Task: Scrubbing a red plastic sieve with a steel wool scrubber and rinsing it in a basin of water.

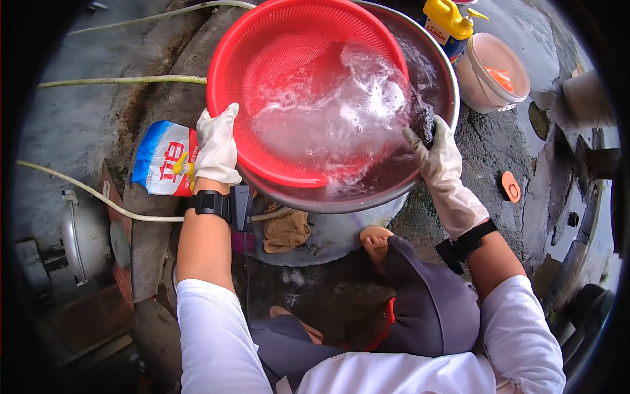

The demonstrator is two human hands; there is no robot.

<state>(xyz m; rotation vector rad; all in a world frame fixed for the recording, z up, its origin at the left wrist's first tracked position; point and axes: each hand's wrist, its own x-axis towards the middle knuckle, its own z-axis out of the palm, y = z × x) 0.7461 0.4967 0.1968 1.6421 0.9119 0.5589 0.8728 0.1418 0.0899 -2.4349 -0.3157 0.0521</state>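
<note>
A red plastic colander sits tilted in a wide metal basin, with foamy water swirling across its inside and over its near right edge. My left hand, in a white rubber glove, is closed on the colander's left rim. On the basin's right side, my right hand, gloved the same way, holds a dark, rough scouring pad between thumb and fingers, close to the colander's wall. The fingers of that hand are partly hidden behind the pad.
A blue, white and red detergent bag lies left of my left hand. Beyond the basin's right side stand a yellow pump bottle and a white bucket with something orange inside. Hoses cross the left. Brown cloth lies below the basin.
</note>
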